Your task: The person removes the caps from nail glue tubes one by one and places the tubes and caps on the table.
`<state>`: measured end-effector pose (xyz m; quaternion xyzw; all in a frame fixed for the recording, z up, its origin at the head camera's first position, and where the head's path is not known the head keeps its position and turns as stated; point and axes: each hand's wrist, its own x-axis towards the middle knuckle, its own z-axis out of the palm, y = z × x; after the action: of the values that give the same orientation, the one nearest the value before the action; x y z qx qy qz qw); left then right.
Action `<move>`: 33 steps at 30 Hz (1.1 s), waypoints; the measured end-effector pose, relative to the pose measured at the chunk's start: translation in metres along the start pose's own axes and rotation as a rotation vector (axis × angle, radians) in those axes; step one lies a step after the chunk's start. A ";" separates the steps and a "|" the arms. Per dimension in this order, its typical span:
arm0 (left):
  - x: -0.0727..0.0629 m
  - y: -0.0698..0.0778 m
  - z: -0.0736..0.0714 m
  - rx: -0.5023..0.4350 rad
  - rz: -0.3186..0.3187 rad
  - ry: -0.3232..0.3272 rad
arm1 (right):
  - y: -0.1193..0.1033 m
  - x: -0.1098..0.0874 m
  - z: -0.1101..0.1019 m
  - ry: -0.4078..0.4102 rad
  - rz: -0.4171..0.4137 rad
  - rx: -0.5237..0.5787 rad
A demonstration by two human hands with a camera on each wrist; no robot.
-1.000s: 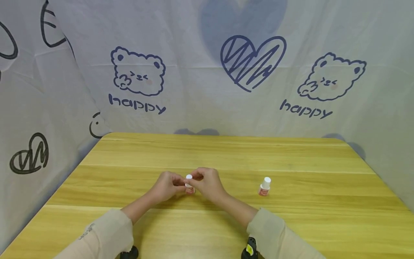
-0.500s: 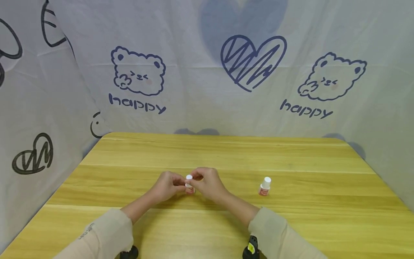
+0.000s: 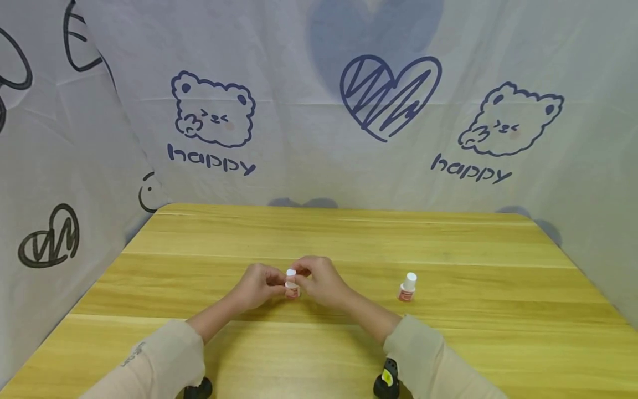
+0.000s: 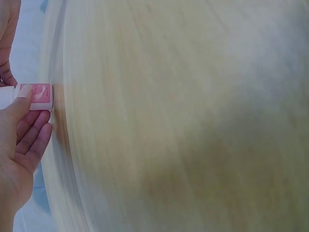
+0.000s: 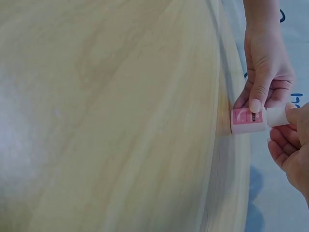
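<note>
A small white bottle with a pink label and a white cap stands on the wooden table between both hands. My left hand pinches the bottle's body, its thumb lying across the pink label in the left wrist view. My right hand pinches the white cap, clearly seen in the right wrist view, where the cap sits at the bottle's top. To the right, a second bottle of the same look stands upright with its cap on, apart from both hands.
The wood-grain table reaches back to a pale cloth backdrop with drawn bears and hearts. Another stretch of cloth hangs along the left side. Dark devices show beneath the sleeve cuffs.
My right hand has shifted very slightly up and to the left at the cap. The left hand and both bottles hold their places.
</note>
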<state>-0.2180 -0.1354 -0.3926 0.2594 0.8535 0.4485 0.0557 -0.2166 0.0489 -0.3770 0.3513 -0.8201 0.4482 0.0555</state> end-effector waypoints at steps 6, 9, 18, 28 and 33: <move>0.000 0.000 0.001 0.007 0.002 0.014 | -0.001 0.000 0.000 -0.006 0.039 0.014; -0.001 0.000 0.001 0.012 0.001 0.022 | -0.002 0.000 0.001 0.009 0.065 0.030; -0.002 -0.002 0.000 0.054 0.036 0.060 | -0.002 -0.001 0.009 0.150 0.204 0.132; -0.001 -0.003 0.002 0.025 0.027 0.039 | -0.004 -0.001 0.011 0.188 0.207 0.114; 0.000 -0.002 0.002 -0.015 0.015 0.014 | -0.004 -0.001 0.009 0.160 0.217 0.081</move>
<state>-0.2177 -0.1348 -0.3955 0.2622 0.8486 0.4569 0.0481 -0.2113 0.0408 -0.3798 0.2256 -0.8274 0.5111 0.0577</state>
